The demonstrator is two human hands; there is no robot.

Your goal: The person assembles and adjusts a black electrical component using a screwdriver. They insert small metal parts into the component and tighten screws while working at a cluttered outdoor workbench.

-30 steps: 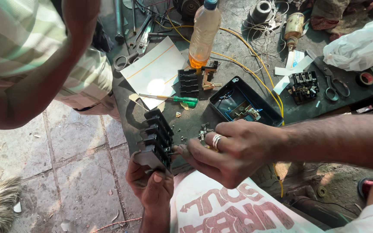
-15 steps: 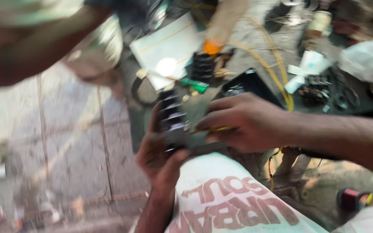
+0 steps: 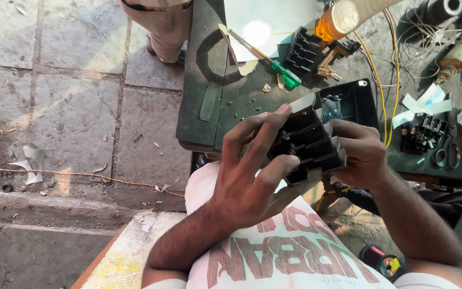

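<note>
Black finned block (image 3: pixel 308 140), long axis upper-right

Hard daylight is falling from above, glaring off the white sheet (image 3: pixel 266 24) on the workbench (image 3: pixel 199 107) and washing out the stone pavement (image 3: pixel 54 80). Deep shadows are lying under the bench edge. The picture is staying sharp throughout, with wide-angle bending showing at the edges.

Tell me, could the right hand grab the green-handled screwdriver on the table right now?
Probably not at once: the right hand is gripping the black finned block together with the left hand. The green-handled screwdriver lies uncovered just beyond, so letting go should free the way.
</note>
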